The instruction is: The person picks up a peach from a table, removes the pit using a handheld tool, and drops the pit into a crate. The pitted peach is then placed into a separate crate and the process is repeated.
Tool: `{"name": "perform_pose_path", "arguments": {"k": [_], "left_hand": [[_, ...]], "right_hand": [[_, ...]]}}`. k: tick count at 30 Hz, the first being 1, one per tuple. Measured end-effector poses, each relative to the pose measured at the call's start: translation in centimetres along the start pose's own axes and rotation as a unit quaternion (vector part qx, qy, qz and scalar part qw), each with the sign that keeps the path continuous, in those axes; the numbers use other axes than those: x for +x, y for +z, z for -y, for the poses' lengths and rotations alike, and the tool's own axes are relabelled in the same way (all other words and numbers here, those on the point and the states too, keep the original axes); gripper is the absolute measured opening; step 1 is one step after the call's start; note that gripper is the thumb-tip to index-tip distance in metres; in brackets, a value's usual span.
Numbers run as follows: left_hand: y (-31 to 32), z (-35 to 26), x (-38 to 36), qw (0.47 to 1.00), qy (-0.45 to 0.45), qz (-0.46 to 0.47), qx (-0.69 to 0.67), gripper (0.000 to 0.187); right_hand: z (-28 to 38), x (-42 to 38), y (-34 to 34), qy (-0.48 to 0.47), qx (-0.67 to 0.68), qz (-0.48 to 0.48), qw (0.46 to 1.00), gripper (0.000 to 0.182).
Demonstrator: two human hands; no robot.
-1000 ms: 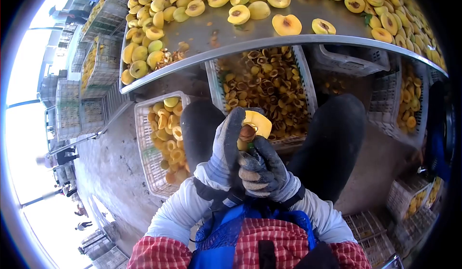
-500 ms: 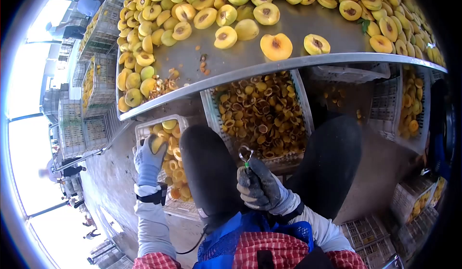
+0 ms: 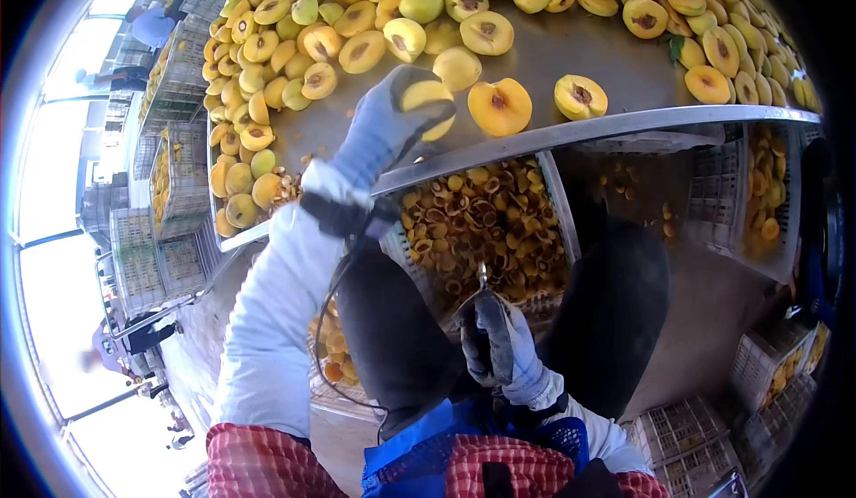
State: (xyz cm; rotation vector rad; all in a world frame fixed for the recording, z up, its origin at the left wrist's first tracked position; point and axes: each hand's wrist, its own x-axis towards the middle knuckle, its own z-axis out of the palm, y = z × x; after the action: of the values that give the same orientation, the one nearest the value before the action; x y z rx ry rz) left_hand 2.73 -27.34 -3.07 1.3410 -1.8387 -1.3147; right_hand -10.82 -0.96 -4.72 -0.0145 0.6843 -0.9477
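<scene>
My left hand (image 3: 390, 122), in a pale glove with dark fingers, is closed around a yellow peach half (image 3: 430, 97) above the front rim of the metal table. Cut peach halves lie close by, one of them with a reddish hollow (image 3: 500, 107). My right hand (image 3: 501, 342), gloved the same way, is wrapped round a pitting tool (image 3: 482, 275) between my knees. The tool's metal end points up and appears edge-on; its handle is hidden by my fingers.
The metal table (image 3: 544, 61) has a raised front rim and bears many halved peaches. Beneath it stands a crate (image 3: 560, 204) of scooped fruit pieces. Another crate (image 3: 334, 391) of peach halves is beside my left leg. Stacked crates (image 3: 134, 248) stand left, with people beyond.
My left hand has risen from the crate beside my leg to the table rim and now holds a peach half. My right hand has turned the tool, moving slightly right.
</scene>
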Motion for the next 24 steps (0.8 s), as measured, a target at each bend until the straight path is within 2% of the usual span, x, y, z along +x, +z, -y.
{"name": "perform_pose_path", "arguments": {"k": [2, 4, 5, 7, 10, 12, 13, 16, 19, 20, 21, 22, 24], "left_hand": [[2.4, -3.5, -5.6, 0.997, 0.029, -0.057, -0.030, 0.032], [4.6, -4.8, -11.0, 0.974, -0.072, -0.058, -0.206, 0.024], [5.6, -4.7, -13.1, 0.967, -0.078, -0.058, -0.235, 0.024], [7.3, -3.8, -16.3, 0.963, -0.078, -0.039, -0.255, 0.031], [9.0, -3.2, -19.2, 0.889, -0.144, -0.134, -0.413, 0.035], [9.5, -4.0, -20.2, 0.911, -0.122, -0.160, -0.359, 0.033], [9.7, -4.4, -20.6, 0.921, -0.109, -0.173, -0.331, 0.032], [10.0, -4.1, -21.6, 0.940, -0.077, -0.199, -0.267, 0.028], [10.3, -4.2, -21.9, 0.947, -0.039, -0.196, -0.250, 0.025], [10.4, -4.3, -22.0, 0.947, -0.031, -0.191, -0.256, 0.025], [10.4, -4.6, -22.2, 0.951, -0.032, -0.181, -0.248, 0.028], [10.3, -4.7, -22.3, 0.957, -0.029, -0.154, -0.243, 0.030], [9.8, -4.6, -22.3, 0.968, -0.025, -0.100, -0.230, 0.035]], "right_hand": [[0.9, -0.4, 0.6, -0.079, -0.058, -0.012, 0.995, 0.029], [2.3, -1.1, 1.9, -0.117, -0.143, -0.029, 0.982, 0.023], [2.5, -1.3, 2.1, -0.103, -0.189, -0.031, 0.976, 0.020], [1.3, -0.7, 1.6, -0.212, -0.329, -0.029, 0.920, 0.021], [0.1, -1.9, 1.7, -0.351, -0.493, -0.047, 0.795, 0.028], [-0.3, -2.4, 1.7, -0.278, -0.438, -0.025, 0.855, 0.030], [-0.7, -2.7, 1.7, -0.288, -0.438, -0.020, 0.851, 0.029], [-1.8, -3.6, 1.4, -0.213, -0.430, 0.004, 0.877, 0.033], [-3.1, -3.1, 1.2, -0.361, -0.478, 0.010, 0.801, 0.033], [-2.7, -3.5, 1.4, -0.238, -0.378, 0.034, 0.894, 0.033], [-2.0, -4.3, 1.7, -0.108, -0.265, 0.056, 0.957, 0.034], [-1.5, -4.9, 1.8, 0.027, -0.143, 0.075, 0.987, 0.035], [-1.7, -4.9, 0.7, 0.159, 0.049, 0.187, 0.968, 0.043]]}}
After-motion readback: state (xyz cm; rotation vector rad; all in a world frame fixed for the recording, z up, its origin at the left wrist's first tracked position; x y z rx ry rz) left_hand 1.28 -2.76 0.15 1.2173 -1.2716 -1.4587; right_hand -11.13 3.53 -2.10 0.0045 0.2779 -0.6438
